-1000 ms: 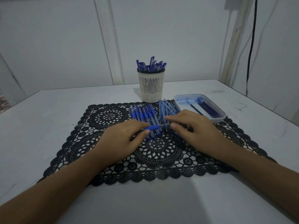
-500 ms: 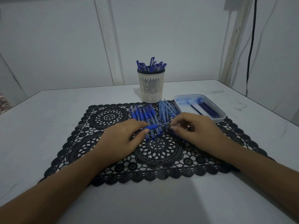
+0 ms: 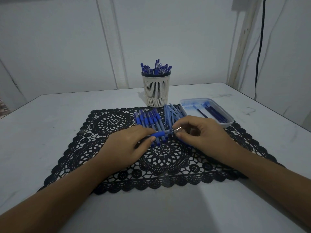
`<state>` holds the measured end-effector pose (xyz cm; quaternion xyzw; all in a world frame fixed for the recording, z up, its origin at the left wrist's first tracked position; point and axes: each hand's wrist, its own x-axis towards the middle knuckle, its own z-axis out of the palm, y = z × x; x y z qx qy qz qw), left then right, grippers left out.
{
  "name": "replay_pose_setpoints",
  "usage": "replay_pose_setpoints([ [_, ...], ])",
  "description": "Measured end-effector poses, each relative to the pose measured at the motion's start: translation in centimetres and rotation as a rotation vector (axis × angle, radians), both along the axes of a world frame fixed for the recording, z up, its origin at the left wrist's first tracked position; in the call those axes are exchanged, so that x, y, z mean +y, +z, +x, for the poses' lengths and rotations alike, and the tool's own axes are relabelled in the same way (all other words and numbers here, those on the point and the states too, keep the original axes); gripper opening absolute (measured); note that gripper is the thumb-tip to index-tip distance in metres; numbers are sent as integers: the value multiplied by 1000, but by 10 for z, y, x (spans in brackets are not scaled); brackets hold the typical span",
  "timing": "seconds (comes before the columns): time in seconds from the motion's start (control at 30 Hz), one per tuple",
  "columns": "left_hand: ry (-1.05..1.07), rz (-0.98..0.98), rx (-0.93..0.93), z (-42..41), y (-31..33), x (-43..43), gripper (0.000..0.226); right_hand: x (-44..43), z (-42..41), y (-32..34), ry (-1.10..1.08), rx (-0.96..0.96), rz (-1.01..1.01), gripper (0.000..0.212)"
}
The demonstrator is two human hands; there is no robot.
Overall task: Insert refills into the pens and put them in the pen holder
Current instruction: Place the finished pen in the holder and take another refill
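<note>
My left hand [image 3: 125,145] grips a blue pen [image 3: 159,134] held level above the black lace mat [image 3: 104,121]. My right hand [image 3: 200,133] pinches that pen's metal tip end between thumb and forefinger. Behind the hands lies a row of several blue-grip pens [image 3: 148,119], and to their right a pile of clear pen barrels [image 3: 171,111]. A cream slotted pen holder [image 3: 156,91] stands behind the mat with several blue pens in it. A clear tray [image 3: 186,106] at the right holds a few dark blue refills [image 3: 214,112].
The white table [image 3: 50,115] runs to walls at the back and right. A black cable [image 3: 260,47] hangs down the right wall beside a pale vertical strip.
My right hand has curled its fingers in and shifted slightly right along the pen, so the metal tip now shows. My left hand keeps its hold.
</note>
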<state>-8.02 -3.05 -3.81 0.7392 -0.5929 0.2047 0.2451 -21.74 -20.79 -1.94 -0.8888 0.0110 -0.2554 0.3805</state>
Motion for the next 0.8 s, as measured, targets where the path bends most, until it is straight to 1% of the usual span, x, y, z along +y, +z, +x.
replay_pose_setpoints([
  [0.13,-14,-2,3,-1,1,0,33,1,0,0,-23,-10,-23,16],
  [0.37,-38,4,-36,-3,0,0,33,4,2,-2,-30,-31,-190,9],
  [0.4,-51,12,-39,-3,0,0,33,4,3,-3,-27,-38,-217,15],
  [0.47,-65,31,-62,-6,0,-2,34,4,4,-4,-32,-20,-243,34],
  [0.5,-68,36,-70,-6,0,-2,35,4,3,-4,-21,6,-228,35],
  [0.57,-65,24,-57,-6,-1,-3,34,3,2,-5,47,58,-175,11],
  [0.63,-56,0,-39,-4,-2,-3,33,1,1,-6,102,80,-139,18],
  [0.67,-53,-6,-38,-4,-2,-2,34,0,1,-7,102,78,-149,18],
  [0.77,-54,-2,-40,-4,-2,-3,35,0,1,-5,62,68,-157,2],
  [0.8,-55,0,-35,-4,-1,-3,35,-1,2,-6,36,66,-173,12],
])
